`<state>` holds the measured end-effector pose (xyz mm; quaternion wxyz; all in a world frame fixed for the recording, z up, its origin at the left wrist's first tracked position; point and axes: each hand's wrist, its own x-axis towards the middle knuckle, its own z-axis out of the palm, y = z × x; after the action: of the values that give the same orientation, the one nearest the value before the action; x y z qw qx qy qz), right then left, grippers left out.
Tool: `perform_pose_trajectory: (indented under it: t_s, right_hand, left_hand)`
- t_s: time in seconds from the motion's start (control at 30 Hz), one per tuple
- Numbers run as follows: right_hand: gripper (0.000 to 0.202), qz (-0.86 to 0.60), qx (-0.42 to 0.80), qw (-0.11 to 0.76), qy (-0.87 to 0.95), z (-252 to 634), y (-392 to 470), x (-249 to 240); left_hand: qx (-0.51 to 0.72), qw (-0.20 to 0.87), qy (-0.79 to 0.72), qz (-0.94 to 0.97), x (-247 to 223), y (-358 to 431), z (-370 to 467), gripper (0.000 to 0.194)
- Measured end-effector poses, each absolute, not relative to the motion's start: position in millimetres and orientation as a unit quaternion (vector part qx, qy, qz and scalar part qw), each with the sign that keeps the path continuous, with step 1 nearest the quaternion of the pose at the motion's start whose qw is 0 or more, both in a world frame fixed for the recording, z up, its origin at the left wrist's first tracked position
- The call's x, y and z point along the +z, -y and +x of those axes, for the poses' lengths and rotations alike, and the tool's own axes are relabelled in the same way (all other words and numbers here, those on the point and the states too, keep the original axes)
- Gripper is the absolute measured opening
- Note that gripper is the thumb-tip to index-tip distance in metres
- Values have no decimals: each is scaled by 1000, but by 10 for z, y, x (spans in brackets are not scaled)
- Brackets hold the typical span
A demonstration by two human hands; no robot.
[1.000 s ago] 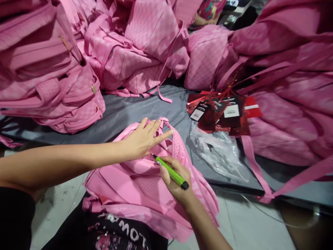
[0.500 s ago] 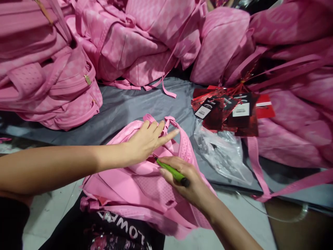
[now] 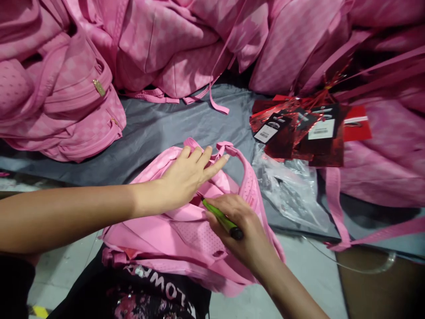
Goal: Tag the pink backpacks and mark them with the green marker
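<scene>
Pink all over, the backpack sags in soft, rumpled folds, a dotted panel showing, between my lap and the grey-covered counter. My left hand lies spread on it; just beside, my right hand is clamped around a green, black-ended tool.

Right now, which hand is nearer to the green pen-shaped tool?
Right: the right hand grips the green pen-shaped tool. The left hand lies spread on the pink backpack, up and left of the tool in the picture.
</scene>
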<state>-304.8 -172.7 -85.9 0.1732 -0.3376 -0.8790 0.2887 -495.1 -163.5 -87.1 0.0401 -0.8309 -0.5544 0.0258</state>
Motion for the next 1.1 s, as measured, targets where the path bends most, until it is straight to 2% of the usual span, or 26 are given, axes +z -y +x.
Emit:
perform_pose_trajectory:
  t_s: [0.23, 0.47, 0.63, 0.77, 0.9, 1.0, 1.1]
  right_hand:
    - [9, -443, 339, 264, 787, -3144, 1878, -1030]
    - [9, -465, 257, 315, 787, -3266, 2001, -1099]
    - [7, -492, 287, 307, 763, -3325, 2010, -1091]
    - [6, -517, 234, 301, 766, -3357, 2019, -1074]
    - [8, -528, 275, 284, 752, -3355, 2049, -1065]
    - [8, -531, 244, 295, 756, -3366, 2032, -1082]
    - [7, -519, 266, 302, 754, -3412, 1993, -1096]
  left_hand:
    - [17, 47, 553, -832, -896, 1628, -4947, 93]
    - [14, 35, 560, -827, -900, 1625, -4939, 89]
    - [27, 37, 558, -828, -898, 1614, -4942, 86]
    - [35, 34, 565, -824, -854, 1614, -4950, 84]
    - [47, 22, 565, -824, -818, 1626, -4962, 81]
    - [49, 15, 566, -822, -828, 1614, -4974, 80]
    - [43, 12, 558, -828, -838, 1581, -4991, 76]
